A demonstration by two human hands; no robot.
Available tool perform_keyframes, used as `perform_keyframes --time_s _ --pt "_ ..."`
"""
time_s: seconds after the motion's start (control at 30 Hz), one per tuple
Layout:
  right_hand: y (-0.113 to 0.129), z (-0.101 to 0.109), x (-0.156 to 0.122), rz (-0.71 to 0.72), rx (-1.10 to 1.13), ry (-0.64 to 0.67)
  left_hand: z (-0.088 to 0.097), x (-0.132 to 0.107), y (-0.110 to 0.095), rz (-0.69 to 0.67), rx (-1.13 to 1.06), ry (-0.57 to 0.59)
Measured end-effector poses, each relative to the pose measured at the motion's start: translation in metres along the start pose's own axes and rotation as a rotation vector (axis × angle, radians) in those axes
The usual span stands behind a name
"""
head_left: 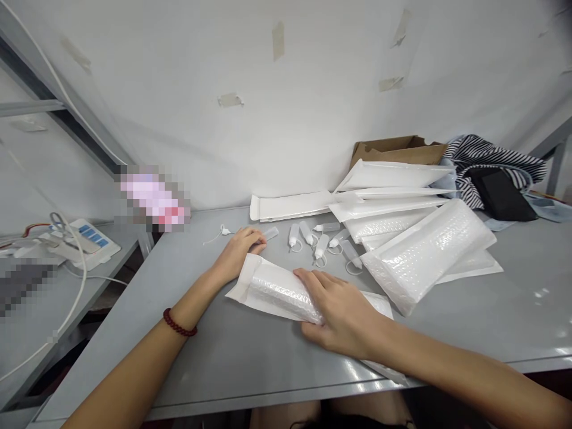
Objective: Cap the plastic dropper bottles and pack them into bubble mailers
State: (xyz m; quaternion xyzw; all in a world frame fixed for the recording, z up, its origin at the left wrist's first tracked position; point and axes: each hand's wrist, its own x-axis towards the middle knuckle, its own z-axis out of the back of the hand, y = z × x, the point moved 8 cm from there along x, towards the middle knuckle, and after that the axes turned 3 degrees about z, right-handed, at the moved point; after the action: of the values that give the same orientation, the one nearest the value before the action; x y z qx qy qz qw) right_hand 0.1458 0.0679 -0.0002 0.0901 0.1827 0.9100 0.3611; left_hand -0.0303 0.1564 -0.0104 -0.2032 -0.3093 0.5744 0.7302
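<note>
My right hand (339, 307) grips a white bubble mailer (277, 289) across its middle, thumb below and fingers on top. The mailer's flap end points to the left. My left hand (239, 253) is closed, with its fingertips on a small clear squeeze bottle (270, 233) that is partly hidden by the fingers. Just left of those fingers shows a white nozzle cap (226, 232) with a loop strap. Several more squeeze bottles (320, 245) with white tips and ring straps lie on the grey table (214, 363) beyond the held mailer.
A pile of white bubble mailers (433, 253) lies on the right, with another mailer (290, 206) along the wall. Behind stand a cardboard box (397, 150), striped cloth (491, 152) and a black flat object (503, 193). A white power strip (92, 241) sits on the left-hand table.
</note>
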Motion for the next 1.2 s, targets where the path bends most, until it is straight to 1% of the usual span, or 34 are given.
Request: perform_keyframes --time_s 0.1,0.23,0.3,0.37,0.43,0.53,0.6,0.8,0.93,1.03,1.07,1.1,1.2 --pt "-0.002 0.001 0.0 -0.007 0.01 -0.003 0.018 -0.005 0.004 0.092 -0.046 -0.049" --pt "-0.008 0.003 0.001 -0.028 0.017 -0.013 0.056 -0.013 0.011 0.191 -0.153 -0.102" --pt "-0.011 0.004 0.001 -0.047 0.021 -0.019 0.071 -0.017 0.013 0.213 -0.22 -0.07" --pt "-0.013 0.004 0.001 -0.066 0.027 -0.028 0.076 -0.021 0.014 0.238 -0.298 0.026" --pt "-0.015 0.004 0.001 -0.075 0.036 -0.036 0.072 -0.025 0.013 0.266 -0.311 0.151" --pt "-0.016 0.004 0.001 -0.075 0.04 -0.039 0.052 -0.029 0.005 0.294 -0.247 0.326" --pt "-0.015 0.004 0.001 -0.073 0.039 -0.04 0.037 -0.03 -0.001 0.304 -0.243 0.378" --pt "-0.013 0.005 0.002 -0.061 0.024 -0.045 0.007 -0.031 -0.018 0.296 -0.312 0.332" --pt "-0.013 0.005 0.002 -0.067 0.0 -0.038 -0.001 -0.034 -0.026 0.257 -0.275 0.256" --pt "-0.011 0.005 0.002 -0.064 -0.018 -0.047 -0.005 -0.039 -0.038 0.211 -0.24 0.253" --pt "-0.011 0.005 0.001 -0.061 -0.022 -0.05 -0.007 -0.041 -0.043 0.195 -0.239 0.286" --pt "-0.01 0.005 0.001 -0.056 -0.023 -0.05 -0.01 -0.044 -0.048 0.181 -0.249 0.353" --pt "-0.008 0.005 0.001 -0.045 -0.014 -0.037 -0.02 -0.054 -0.058 0.152 -0.323 0.627"
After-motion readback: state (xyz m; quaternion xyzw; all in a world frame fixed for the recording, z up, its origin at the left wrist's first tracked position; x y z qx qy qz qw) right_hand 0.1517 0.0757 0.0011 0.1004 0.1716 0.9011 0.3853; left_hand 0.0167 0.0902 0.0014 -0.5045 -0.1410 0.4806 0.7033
